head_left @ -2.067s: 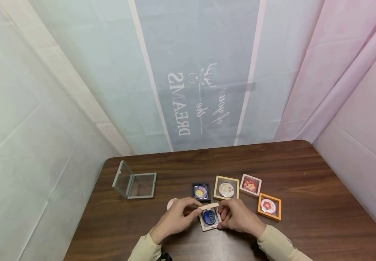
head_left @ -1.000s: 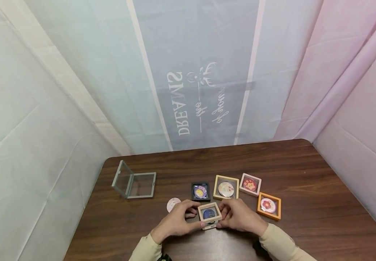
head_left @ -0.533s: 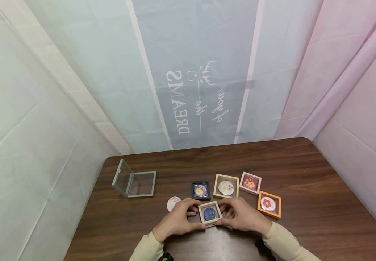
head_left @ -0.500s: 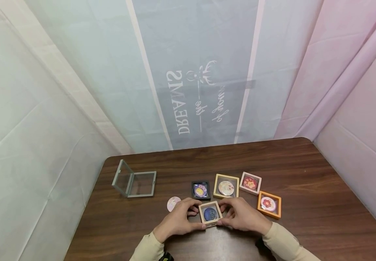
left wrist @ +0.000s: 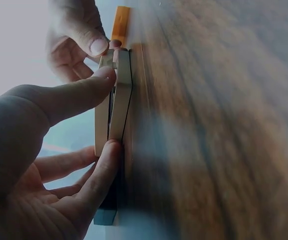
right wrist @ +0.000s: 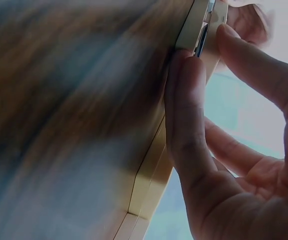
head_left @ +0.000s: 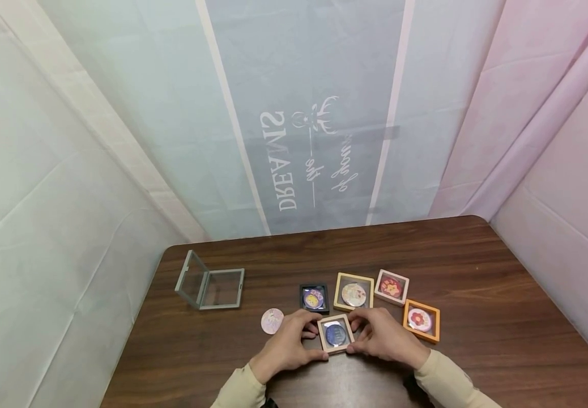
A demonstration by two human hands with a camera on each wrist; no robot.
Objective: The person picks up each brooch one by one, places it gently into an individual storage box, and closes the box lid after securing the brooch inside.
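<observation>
Between both hands, a small beige display case (head_left: 339, 349) rests on the wooden table, with a dark blue round badge (head_left: 335, 334) behind its clear film. My left hand (head_left: 290, 344) grips the case's left side, thumb at the near corner and a finger at the far one. On the opposite side, my right hand (head_left: 387, 338) grips it the same way. The left wrist view shows the two halves of the case (left wrist: 121, 102) almost together, a thin gap running between them. In the right wrist view, fingertips press at the edge of the case (right wrist: 189, 35).
A grey case (head_left: 222, 307) stands with its lid raised at the left. Near my left hand lies a loose pale pink badge (head_left: 272, 321). Behind are black (head_left: 301, 300), yellow (head_left: 353, 276), pink (head_left: 405, 286) and orange (head_left: 421, 336) cases with badges inside.
The beige case's raised lid has come down over the blue badge. Both hands and the case have then shifted slightly right, uncovering more of the loose pink badge.
</observation>
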